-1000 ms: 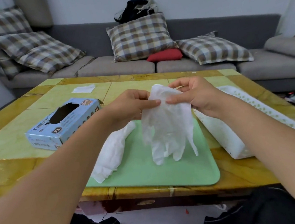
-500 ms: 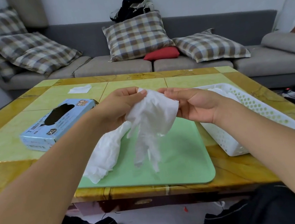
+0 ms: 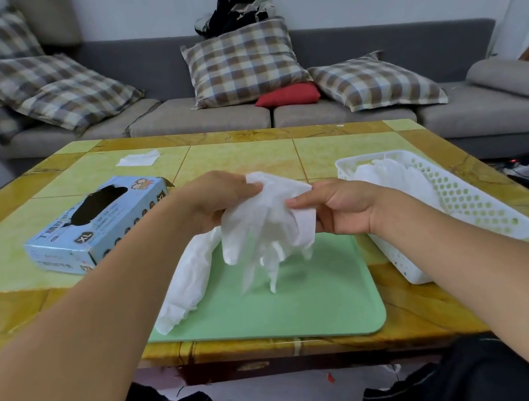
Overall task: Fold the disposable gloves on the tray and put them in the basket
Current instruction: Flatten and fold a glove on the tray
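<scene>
A thin white disposable glove (image 3: 266, 223) hangs crumpled above the green tray (image 3: 318, 300), its fingers pointing down. My left hand (image 3: 216, 199) pinches its upper left edge and my right hand (image 3: 337, 208) pinches its right edge. A second white glove (image 3: 186, 283) lies stretched along the tray's left edge, partly under my left forearm. The white perforated basket (image 3: 477, 207) stands right of the tray with white gloves (image 3: 390, 175) inside.
A light blue XL glove box (image 3: 93, 224) lies on the yellow tiled table (image 3: 238, 157) at the left. A white tissue (image 3: 138, 158) sits further back. A grey sofa with checked cushions runs behind the table.
Both hands have lowered and drawn the held glove together, so it went from hanging flat to bunched. My right hand has turned and moved down to the right.
</scene>
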Motion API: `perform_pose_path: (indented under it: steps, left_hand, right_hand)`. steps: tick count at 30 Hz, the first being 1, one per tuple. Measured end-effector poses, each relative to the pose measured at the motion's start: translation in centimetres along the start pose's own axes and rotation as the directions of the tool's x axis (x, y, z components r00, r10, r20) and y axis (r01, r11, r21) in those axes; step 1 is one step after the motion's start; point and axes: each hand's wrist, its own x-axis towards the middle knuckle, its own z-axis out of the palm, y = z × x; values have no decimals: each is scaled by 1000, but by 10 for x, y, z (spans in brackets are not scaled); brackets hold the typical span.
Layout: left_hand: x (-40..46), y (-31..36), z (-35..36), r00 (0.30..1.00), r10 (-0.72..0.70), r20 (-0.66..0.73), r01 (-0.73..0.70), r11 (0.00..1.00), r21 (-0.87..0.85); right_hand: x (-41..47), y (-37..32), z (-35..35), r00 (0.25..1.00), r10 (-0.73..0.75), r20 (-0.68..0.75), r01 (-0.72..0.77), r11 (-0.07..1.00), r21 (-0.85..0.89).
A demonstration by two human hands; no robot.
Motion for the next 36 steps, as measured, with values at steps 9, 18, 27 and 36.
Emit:
perform_pose_path:
  steps: [9, 18, 27, 36]
  left_hand:
    - [20, 15, 10, 858, 398, -326, -430, 903, -30]
    - [2, -9, 18, 839, 540, -75, -505, 822, 263]
    - [-18, -54, 23, 850, 19, 527, -435, 588, 682]
    - [-12, -35, 10, 924, 155, 351, -367, 623, 691]
  right_hand:
    - [15, -28, -1, 743, -464, -483, 440, 882, -170]
    - [-9, -4, -6, 766, -562, -313, 249, 707, -662]
    - [-25, 32, -9, 994, 47, 101, 78, 352, -933]
    - [-27, 3, -13, 987, -152, -58, 13, 431, -902]
